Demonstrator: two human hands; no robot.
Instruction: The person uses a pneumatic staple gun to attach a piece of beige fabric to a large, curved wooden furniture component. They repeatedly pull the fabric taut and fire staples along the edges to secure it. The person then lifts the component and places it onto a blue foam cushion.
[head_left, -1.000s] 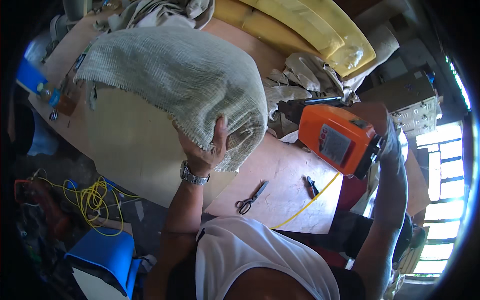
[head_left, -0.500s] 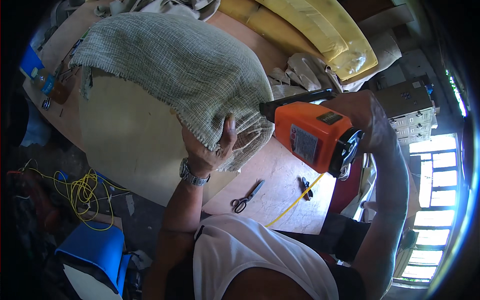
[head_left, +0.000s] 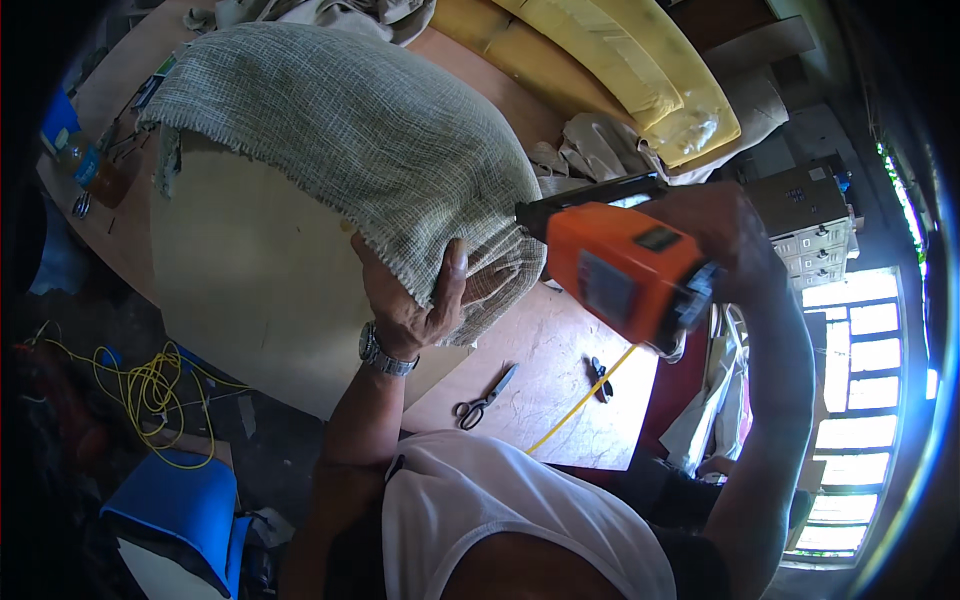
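Grey-green woven fabric (head_left: 350, 120) with a frayed edge drapes over a padded piece on a pale board (head_left: 250, 260). My left hand (head_left: 410, 300), with a wristwatch, pinches the fabric and board at their right end, thumb on top of the bunched cloth. My right hand (head_left: 710, 235) grips an orange staple gun (head_left: 615, 270) by its handle. The tool is slightly blurred, and its black nose meets the gathered fabric just right of my left thumb. A yellow air hose (head_left: 585, 395) runs below the tool. Fingers of the left hand under the board are hidden.
Scissors (head_left: 487, 397) and black-handled pliers (head_left: 600, 380) lie on the worktable (head_left: 560, 435). Yellow foam pieces (head_left: 640, 70) and loose cloth sit at the back. A bottle (head_left: 95, 165) stands far left. Coiled yellow hose (head_left: 150, 385) and a blue padded seat (head_left: 180, 505) are lower left.
The staple gun has shifted only slightly and looks more blurred, its nose still at the fabric. My left hand keeps its hold. The whole view has turned a little.
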